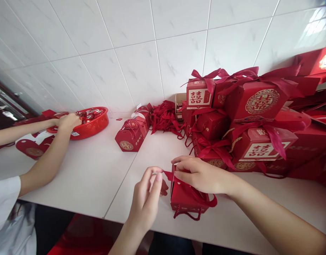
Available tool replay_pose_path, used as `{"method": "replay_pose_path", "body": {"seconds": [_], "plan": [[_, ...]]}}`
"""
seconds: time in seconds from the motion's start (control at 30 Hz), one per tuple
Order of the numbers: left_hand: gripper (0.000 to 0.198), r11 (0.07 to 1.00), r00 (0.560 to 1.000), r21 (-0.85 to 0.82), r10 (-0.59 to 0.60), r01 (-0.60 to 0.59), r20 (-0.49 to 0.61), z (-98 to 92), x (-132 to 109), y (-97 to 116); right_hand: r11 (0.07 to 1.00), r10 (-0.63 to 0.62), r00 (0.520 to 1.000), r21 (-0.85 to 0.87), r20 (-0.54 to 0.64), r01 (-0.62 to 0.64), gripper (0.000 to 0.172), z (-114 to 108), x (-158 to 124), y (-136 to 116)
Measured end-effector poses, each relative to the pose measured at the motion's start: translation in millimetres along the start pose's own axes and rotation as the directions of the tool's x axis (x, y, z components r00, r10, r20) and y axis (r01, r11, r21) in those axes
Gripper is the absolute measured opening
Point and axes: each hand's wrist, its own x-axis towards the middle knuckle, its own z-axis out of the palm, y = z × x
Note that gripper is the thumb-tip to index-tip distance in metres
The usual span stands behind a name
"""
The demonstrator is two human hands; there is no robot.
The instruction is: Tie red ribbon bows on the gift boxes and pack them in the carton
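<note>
In front of me on the table lies a red gift box (188, 203) with dark red cord handles. A red ribbon (167, 174) runs across its upper side, with a loose loop at the right. My left hand (145, 198) is left of the box, with thumb and forefinger pinched on the ribbon's end. My right hand (197, 175) lies over the far part of the box, its fingers bent over the edge and pressing on the box and ribbon. What lies under the right palm is hidden.
Finished red boxes with bows (261, 102) are stacked at the right. Behind are a heap of red ribbons (167, 115) and untied boxes (131, 132). At left, a co-worker's hands (68, 122) reach to a red plastic basket (95, 129) of wrapped items. A tiled wall (136, 71) stands behind.
</note>
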Motion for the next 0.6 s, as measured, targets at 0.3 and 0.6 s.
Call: {"method": "replay_pose_path", "body": {"seconds": [0.3, 0.6], "plan": [[0.030, 0.942, 0.985, 0.334, -0.068, 0.011, 0.158, -43.4, 30, -19, 0.999, 0.017, 0.977, -0.031, -0.211, -0.024, 0.033, -13, -29, 6], [0.027, 0.701, 0.992, 0.712, 0.059, 0.036, -0.109, -102.3, 32, -71, 0.942, 0.331, 0.909, 0.139, -0.253, -0.305, 0.043, -11, -80, 50]]}}
